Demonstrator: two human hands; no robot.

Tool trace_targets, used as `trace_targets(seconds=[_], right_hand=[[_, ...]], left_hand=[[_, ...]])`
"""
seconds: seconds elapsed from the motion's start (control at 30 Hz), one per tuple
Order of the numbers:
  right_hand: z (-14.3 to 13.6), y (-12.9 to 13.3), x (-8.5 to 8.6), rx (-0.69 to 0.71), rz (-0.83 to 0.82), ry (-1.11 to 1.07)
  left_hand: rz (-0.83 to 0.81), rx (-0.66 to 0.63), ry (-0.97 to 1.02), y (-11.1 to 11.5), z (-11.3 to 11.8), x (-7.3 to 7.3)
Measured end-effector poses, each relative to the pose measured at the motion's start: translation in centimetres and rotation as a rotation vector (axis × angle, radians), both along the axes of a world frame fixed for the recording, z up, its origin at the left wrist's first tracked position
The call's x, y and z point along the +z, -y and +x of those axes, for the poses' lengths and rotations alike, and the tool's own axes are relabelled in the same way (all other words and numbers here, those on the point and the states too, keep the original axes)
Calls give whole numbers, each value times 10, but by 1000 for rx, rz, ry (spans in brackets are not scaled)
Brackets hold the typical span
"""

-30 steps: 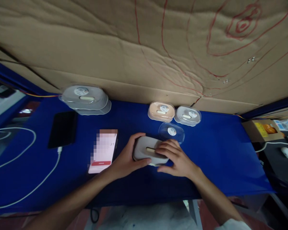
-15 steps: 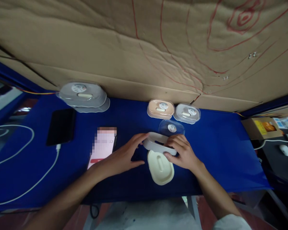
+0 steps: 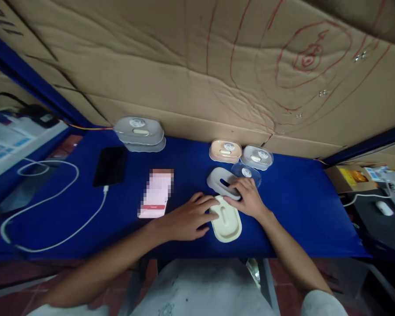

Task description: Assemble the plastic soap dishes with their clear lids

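Observation:
My right hand (image 3: 248,197) grips the right end of a grey rounded oblong shell (image 3: 217,177) that has a dark slot in its top. Just in front of it lies a cream oblong tray (image 3: 229,226) with a raised bar along its middle. My left hand (image 3: 197,217), fingers apart, reaches over the tray's left edge; its fingertips appear to touch the rim. Behind my right hand rests a clear plastic cover (image 3: 255,175) with a round sticker, partly hidden by that hand and the shell.
A peach lidded box (image 3: 224,150) and a grey one (image 3: 258,156) stand by the cardboard wall (image 3: 184,101). Stacked grey boxes (image 3: 140,134) are at back left. On the blue table lie a lit phone (image 3: 156,195), a dark phone (image 3: 110,166) and a white cable (image 3: 92,224).
My left hand has left the grey shell's end and moved down to the cream tray. The shell, still in my right hand, has turned, its left end swinging away from me.

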State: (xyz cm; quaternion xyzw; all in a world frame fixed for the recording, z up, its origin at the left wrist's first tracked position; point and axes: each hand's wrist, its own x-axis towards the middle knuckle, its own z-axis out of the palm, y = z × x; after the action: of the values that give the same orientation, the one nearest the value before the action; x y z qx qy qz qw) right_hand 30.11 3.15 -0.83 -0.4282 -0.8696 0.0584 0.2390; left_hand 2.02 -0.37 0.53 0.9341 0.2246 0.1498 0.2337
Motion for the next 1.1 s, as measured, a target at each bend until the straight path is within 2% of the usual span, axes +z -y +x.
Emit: trace_targets(seconds=[0.23,0.4,0.47,0.57,0.63,0.77,0.83,0.9,0.93,1.0,1.07,1.1], right_hand=[[-8,-1,-9,-50,96,39],[-10,6,-7,-69,176,131],[-15,15,-4,23,216,111],[-29,28,-2,290,231,76],[-37,32,-5,384,244,52],[-40,30,-10,343,325,-90],[-35,29,-9,266,375,-173],[-29,30,-7,175,435,-219],[-27,31,-6,144,462,-216],[-27,36,-4,148,496,-176],[-31,39,-2,213,488,-135],[-33,39,-1,243,468,-129]], left_hand=[[-49,17,-38,-14,-12,0],[-133,26,-25,-21,-17,-2],[-160,25,6,-22,-20,2],[-171,38,86,-23,-27,12],[-173,56,147,-24,-32,19],[-170,157,252,-25,-37,23],[-187,289,415,-25,-34,19],[-318,451,716,-23,-27,13],[-448,493,853,-22,-23,10],[-786,435,949,-18,-14,6],[-1076,347,898,-15,-7,4],[-1166,321,873,-15,-6,4]])
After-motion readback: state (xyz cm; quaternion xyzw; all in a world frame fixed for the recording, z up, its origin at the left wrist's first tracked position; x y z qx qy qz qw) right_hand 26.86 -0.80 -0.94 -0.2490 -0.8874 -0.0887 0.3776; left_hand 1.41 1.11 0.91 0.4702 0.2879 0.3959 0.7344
